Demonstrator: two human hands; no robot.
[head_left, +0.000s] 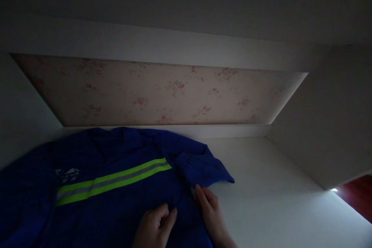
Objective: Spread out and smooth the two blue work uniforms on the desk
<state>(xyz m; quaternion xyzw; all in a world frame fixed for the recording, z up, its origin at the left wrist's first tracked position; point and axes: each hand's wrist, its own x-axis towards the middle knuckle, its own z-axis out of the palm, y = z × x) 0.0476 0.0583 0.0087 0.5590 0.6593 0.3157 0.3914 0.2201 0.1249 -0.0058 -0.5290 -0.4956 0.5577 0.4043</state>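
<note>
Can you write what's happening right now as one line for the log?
left hand: curled on blue cloth work jacket with yellow-grey reflective stripe | right hand: fingers flat at jacket edge by sleeve cuff | surface: white shelf

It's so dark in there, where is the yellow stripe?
The yellow stripe runs across the blue jacket at lower left of the head view, just up and left of the left hand resting on the cloth.

Head view, dim light. I log: one blue work jacket [116, 186] with a yellow-and-grey reflective stripe [113, 181], spread on a white shelf surface [276, 193]. Left hand [155, 226] rests on the cloth, fingers curled. Right hand [212, 211] lies flat at the jacket's edge, fingertips touching the sleeve cuff [206, 168]. Floral wallpaper panel [162, 93] behind.
</note>
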